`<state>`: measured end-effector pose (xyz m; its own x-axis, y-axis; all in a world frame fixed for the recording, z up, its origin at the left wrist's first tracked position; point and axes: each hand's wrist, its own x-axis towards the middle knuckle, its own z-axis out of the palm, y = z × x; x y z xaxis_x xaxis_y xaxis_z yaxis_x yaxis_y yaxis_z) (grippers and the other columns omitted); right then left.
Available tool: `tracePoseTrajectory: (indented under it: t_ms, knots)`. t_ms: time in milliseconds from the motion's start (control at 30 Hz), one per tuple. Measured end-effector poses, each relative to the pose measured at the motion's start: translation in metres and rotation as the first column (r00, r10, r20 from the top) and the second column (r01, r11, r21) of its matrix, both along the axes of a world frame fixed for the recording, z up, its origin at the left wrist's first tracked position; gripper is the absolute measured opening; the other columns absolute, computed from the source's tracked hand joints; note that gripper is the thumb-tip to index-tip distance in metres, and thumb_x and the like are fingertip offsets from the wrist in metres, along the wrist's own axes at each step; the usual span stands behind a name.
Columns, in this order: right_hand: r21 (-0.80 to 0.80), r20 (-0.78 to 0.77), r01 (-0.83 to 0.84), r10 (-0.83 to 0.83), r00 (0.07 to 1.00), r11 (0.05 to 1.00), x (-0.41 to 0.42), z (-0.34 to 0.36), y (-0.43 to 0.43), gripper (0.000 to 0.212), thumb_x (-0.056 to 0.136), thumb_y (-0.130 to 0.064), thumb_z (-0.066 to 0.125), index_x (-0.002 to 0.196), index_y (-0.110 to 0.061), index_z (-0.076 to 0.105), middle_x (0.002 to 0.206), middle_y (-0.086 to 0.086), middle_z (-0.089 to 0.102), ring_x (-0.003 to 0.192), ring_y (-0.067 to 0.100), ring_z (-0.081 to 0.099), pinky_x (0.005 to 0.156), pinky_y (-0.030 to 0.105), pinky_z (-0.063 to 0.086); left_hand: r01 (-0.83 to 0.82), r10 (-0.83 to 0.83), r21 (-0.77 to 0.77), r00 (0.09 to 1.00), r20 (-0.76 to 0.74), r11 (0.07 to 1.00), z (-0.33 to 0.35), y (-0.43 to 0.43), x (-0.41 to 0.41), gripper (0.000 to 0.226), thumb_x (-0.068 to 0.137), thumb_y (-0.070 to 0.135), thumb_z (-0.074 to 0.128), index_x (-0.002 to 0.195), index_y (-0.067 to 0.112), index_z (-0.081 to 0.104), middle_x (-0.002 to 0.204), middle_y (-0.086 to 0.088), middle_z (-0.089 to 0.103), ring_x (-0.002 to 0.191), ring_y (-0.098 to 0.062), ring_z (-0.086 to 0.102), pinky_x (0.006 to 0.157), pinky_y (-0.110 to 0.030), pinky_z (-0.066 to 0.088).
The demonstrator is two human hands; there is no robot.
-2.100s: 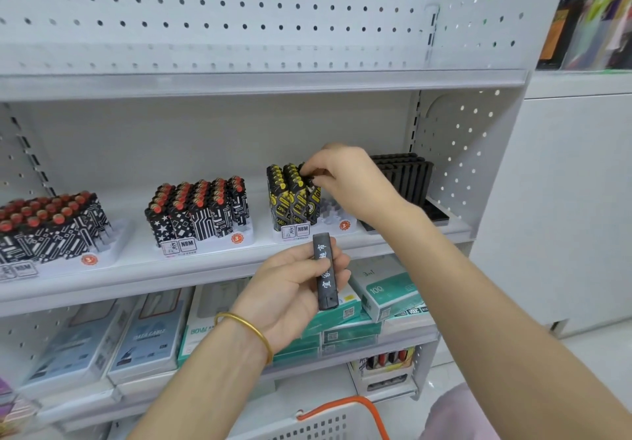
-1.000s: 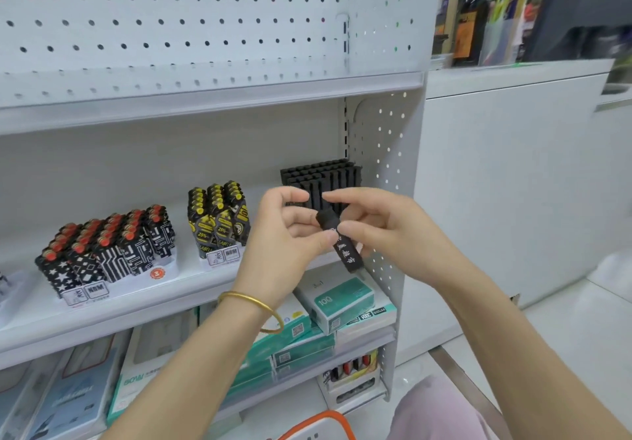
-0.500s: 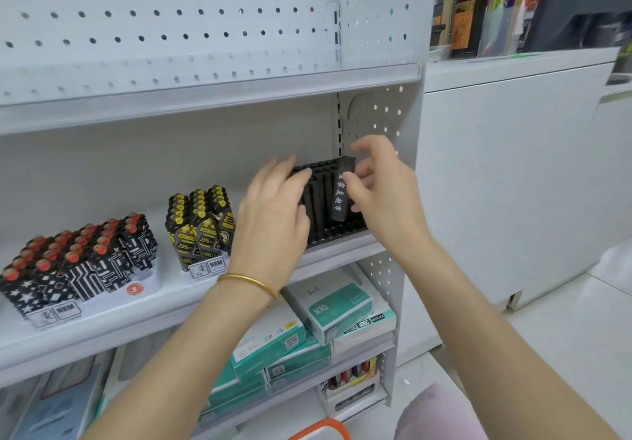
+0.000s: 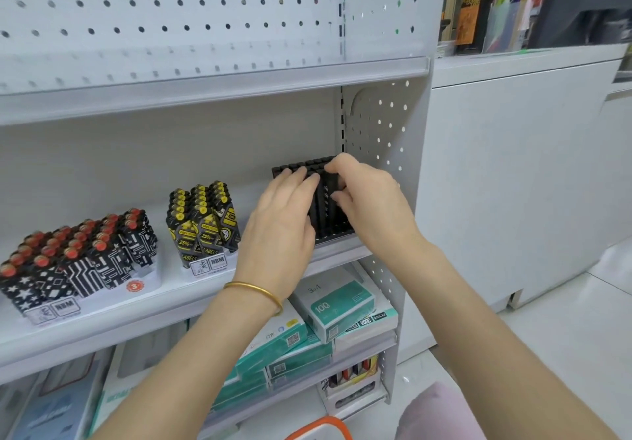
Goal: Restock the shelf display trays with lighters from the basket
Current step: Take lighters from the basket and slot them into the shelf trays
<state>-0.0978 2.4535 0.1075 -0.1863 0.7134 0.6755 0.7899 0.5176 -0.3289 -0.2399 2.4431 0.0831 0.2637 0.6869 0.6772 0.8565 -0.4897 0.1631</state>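
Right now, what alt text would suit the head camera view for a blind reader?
A right hand pinches a black lighter in a black tray at the right end of a shelf, while the left hand rests on the row. Patterned lighters stand further left.

Bare shelf (image 4: 253, 186) between yellow-black lighters (image 4: 205, 224) and black lighters (image 4: 298, 168) (side panel (image 4: 379, 124) beyond)

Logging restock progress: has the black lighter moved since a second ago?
Yes: the black lighter moved from before the shelf edge back into the black tray.
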Motion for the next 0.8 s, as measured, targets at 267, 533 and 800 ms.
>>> tracePoseTrajectory:
  t_ms: [267, 533, 800]
  knots:
    - [-0.099, -0.150, -0.056, 0.040, 0.988, 0.994, 0.004, 0.003, 0.010, 0.027, 0.086, -0.007, 0.057, 0.110, -0.020, 0.056, 0.082, 0.001, 0.062, 0.080, 0.023, 0.060, 0.074, 0.042, 0.052, -0.004, 0.004, 0.012, 1.000, 0.003, 1.000, -0.003, 0.001, -0.001, 0.057, 0.081, -0.007, 0.049, 0.137, 0.008, 0.044, 0.145, -0.010, 0.042, 0.138, -0.027, 0.031, 0.113, -0.034, 0.023]
    - [-0.156, -0.189, -0.107, 0.077, 0.979, 0.982, 0.002, 0.002, 0.009, 0.019, 0.090, -0.009, 0.053, 0.107, -0.018, 0.052, 0.077, 0.000, 0.058, 0.076, 0.025, 0.061, 0.071, 0.044, 0.055, -0.011, 0.011, 0.007, 1.000, 0.010, 1.000, -0.001, 0.000, 0.001, 0.056, 0.082, -0.007, 0.049, 0.136, 0.008, 0.045, 0.145, -0.010, 0.041, 0.139, -0.027, 0.030, 0.112, -0.036, 0.026]
    - [-0.103, -0.061, 0.056, -0.062, 0.996, 0.993, 0.001, -0.003, 0.005, 0.031, 0.093, -0.016, 0.049, 0.122, -0.028, 0.056, 0.104, 0.000, 0.063, 0.094, 0.020, 0.058, 0.076, 0.032, 0.048, -0.010, 0.010, 0.000, 1.000, -0.001, 1.000, -0.001, -0.001, 0.000, 0.058, 0.081, -0.008, 0.049, 0.137, 0.008, 0.044, 0.145, -0.010, 0.041, 0.139, -0.027, 0.031, 0.111, -0.038, 0.028]
